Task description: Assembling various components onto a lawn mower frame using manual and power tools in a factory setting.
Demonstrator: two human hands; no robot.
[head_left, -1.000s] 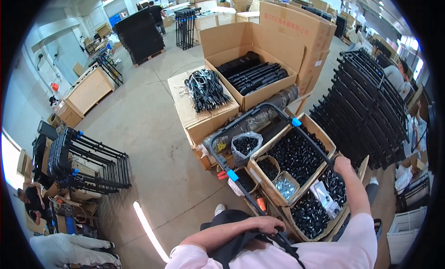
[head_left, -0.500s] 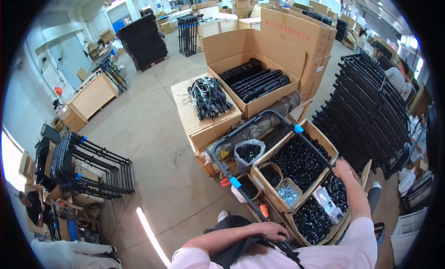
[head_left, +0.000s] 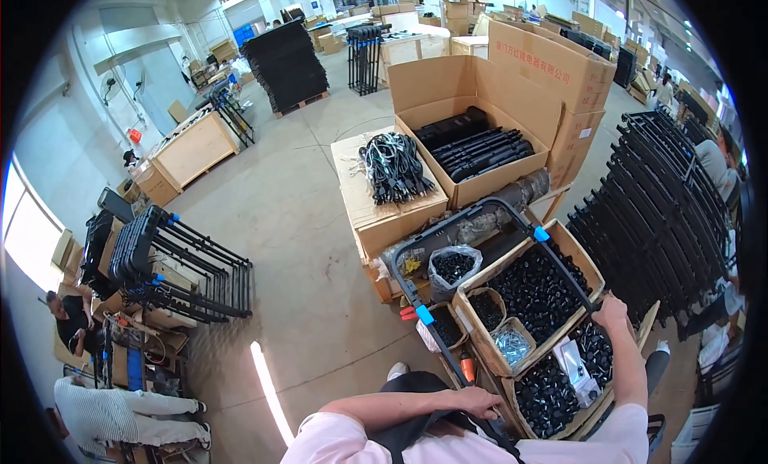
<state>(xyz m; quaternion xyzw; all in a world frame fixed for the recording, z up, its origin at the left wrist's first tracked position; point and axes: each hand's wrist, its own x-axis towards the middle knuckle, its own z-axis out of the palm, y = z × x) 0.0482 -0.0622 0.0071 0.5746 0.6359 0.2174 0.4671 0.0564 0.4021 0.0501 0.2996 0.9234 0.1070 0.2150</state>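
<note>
A black U-shaped tubular frame [head_left: 566, 270] with blue clips [head_left: 542, 234] lies slanted above the parts boxes. My right hand [head_left: 611, 312] is closed around its right tube. On the left tube, low and near my body, my left hand [head_left: 478, 402] is closed, its fingers partly hidden. Under the frame are a carton of black plastic parts [head_left: 540, 284], a small tray of silvery screws [head_left: 512, 346] and a bag of small black pieces [head_left: 454, 266]. Black knobs [head_left: 546, 396] fill the nearer box, with a white plastic packet [head_left: 572, 360] on them. An orange-handled tool [head_left: 468, 369] sits beside the left tube.
Bundled black cables [head_left: 392, 168] rest on a carton ahead, beside an open box of black tubes [head_left: 484, 154]. Stacked black frames [head_left: 664, 200] stand at right, more frames [head_left: 192, 264] at left. Two people [head_left: 120, 408] are at the lower left.
The view has swung left, so the surroundings appear shifted to the right. My left hand has come down onto the left tube with its fingers more closed; my right hand keeps its hold.
</note>
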